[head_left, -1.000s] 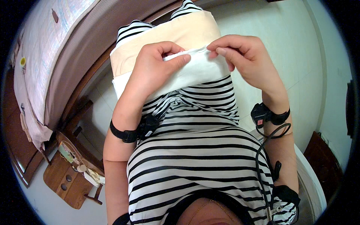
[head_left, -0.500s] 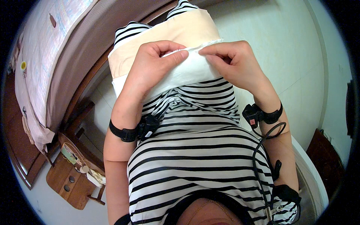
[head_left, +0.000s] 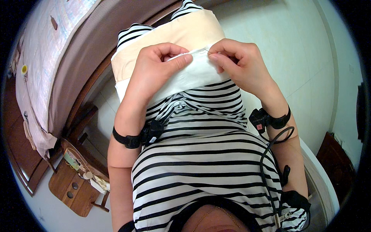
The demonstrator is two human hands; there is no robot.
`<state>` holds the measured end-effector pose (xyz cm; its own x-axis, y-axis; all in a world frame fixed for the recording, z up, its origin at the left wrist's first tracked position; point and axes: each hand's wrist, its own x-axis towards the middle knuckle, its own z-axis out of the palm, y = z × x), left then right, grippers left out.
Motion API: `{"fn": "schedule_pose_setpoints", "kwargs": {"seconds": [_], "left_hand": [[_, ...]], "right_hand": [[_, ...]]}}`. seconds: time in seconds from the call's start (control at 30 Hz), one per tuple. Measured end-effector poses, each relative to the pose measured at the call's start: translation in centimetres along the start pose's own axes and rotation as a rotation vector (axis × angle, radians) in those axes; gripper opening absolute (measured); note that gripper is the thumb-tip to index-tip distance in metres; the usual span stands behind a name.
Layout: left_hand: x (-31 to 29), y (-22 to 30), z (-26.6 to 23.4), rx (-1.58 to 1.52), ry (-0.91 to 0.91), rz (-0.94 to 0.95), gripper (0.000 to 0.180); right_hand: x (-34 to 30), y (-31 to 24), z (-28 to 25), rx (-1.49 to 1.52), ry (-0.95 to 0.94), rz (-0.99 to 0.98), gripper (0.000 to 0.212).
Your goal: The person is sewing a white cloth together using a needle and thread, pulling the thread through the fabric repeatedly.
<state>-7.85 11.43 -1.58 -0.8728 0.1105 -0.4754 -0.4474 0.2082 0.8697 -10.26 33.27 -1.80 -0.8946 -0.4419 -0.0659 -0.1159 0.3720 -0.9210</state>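
Across my lap lies a cloth, with a cream panel [head_left: 170, 37] on the far side and a white folded band [head_left: 193, 71] on the near side. My left hand [head_left: 160, 65] pinches the band's far edge between thumb and forefinger. Just right of it, my right hand [head_left: 235, 60] is closed on a thin sewing needle [head_left: 207, 50], whose slim shaft sticks out leftward from the fingertips, close to the seam. Any thread is too fine to make out. Each wrist wears a black strap with a small box.
A bed with a pale cover [head_left: 63, 34] runs along the left, with a small yellow round item [head_left: 24, 69] on it. Lower left stands a wooden stool [head_left: 73, 193] with small items beside it. A black cable [head_left: 262, 166] hangs along my right arm.
My right hand has shifted slightly right, away from the left fingertips, and the needle now shows between its fingers and the cloth edge. The left hand has barely moved.
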Motion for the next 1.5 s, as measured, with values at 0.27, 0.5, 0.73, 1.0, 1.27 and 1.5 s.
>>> {"fn": "schedule_pose_setpoints", "kwargs": {"seconds": [0.27, 0.5, 0.73, 1.0, 1.27, 1.5], "left_hand": [[-1.3, -0.6, 0.0, 0.154, 0.142, 0.297, 0.012], [-2.0, -0.3, -0.1, 0.465, 0.220, 0.390, 0.011], [-2.0, -0.5, -0.3, 0.560, 0.212, 0.450, 0.012], [-1.8, -0.1, -0.4, 0.481, 0.178, 0.321, 0.019], [-1.2, -0.3, -0.1, 0.367, 0.199, 0.260, 0.021], [-0.9, 0.1, 0.1, 0.279, 0.196, 0.240, 0.021]], "right_hand": [[-0.2, 0.0, 0.4, 0.015, -0.006, -0.006, 0.008], [-0.6, 0.2, 0.6, 0.001, -0.058, 0.030, 0.009], [-0.5, 0.3, 0.4, -0.013, -0.123, 0.047, 0.007], [-0.6, 0.2, 0.5, -0.055, -0.121, 0.028, 0.008], [-0.6, 0.6, 0.8, -0.017, -0.071, 0.013, 0.008], [-0.6, 0.8, 0.8, 0.004, -0.056, 0.022, 0.009]]}}
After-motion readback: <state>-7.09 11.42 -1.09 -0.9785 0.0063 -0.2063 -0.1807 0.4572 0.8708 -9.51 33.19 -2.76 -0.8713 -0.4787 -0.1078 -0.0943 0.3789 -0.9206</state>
